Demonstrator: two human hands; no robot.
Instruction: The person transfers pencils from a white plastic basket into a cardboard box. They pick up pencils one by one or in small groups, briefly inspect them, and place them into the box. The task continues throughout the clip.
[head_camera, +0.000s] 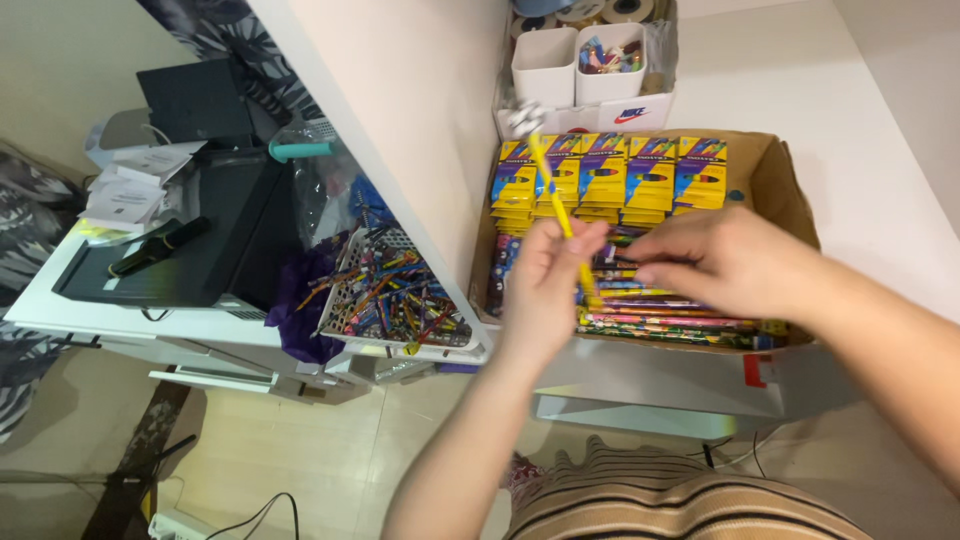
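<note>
My left hand (545, 290) is closed around a yellow pencil (555, 195) with a white topper, held upright over a brown cardboard box (780, 180). My right hand (720, 262) reaches in from the right, its fingertips pinched near the pencil's lower end and over a row of colourful pencils (665, 322) lying along the box's near edge. Whether it grips anything is unclear. Yellow and purple crayon packs (610, 175) stand in a row at the back of the box.
A white mesh basket (352, 262) full of mixed pencils sits left of a white divider panel (400, 110). Two white cups (580, 62) stand behind the box. A black printer (190, 235) with papers is at far left.
</note>
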